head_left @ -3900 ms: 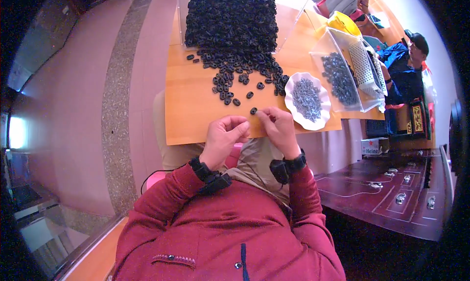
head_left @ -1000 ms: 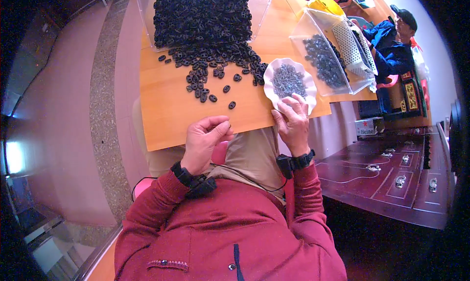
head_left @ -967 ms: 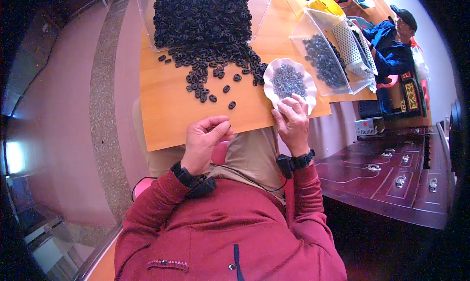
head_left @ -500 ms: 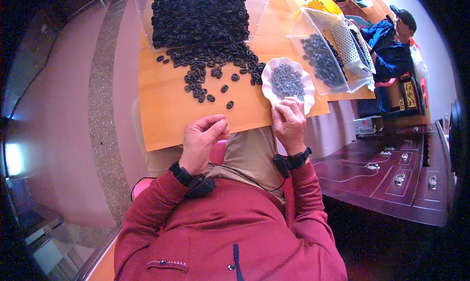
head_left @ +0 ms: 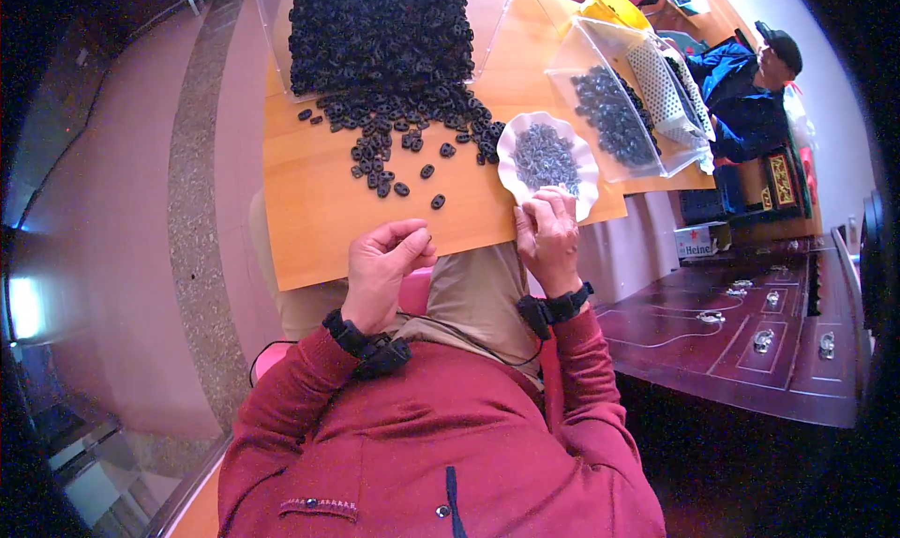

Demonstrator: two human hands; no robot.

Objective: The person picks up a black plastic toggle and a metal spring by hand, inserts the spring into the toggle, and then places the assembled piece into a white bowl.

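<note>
My left hand (head_left: 389, 261) hovers by the table's near edge, thumb and forefinger pressed together. Whatever is between those fingertips is too small to make out. At the near rim of a white scalloped dish (head_left: 507, 168) is my right hand (head_left: 549, 233), its fingers bent and pinched. What they hold, if anything, is hidden. Small clear-grey pieces (head_left: 546, 156) fill the dish. Left of it, black oval pieces with two holes lie loose on the table, one black oval piece (head_left: 438, 201) being closest to my left hand.
A clear bin heaped with black pieces (head_left: 380, 37) stands at the far side of the wooden table (head_left: 319, 229). To the right are a clear box of dark pieces (head_left: 614, 116), a white perforated basket (head_left: 656, 74) and a yellow container (head_left: 614, 8). A person (head_left: 750, 88) sits beyond.
My right hand has shifted very slightly left and toward me at the dish's rim. The left hand keeps its pinch, nearly still. The whole view has drifted a little.
</note>
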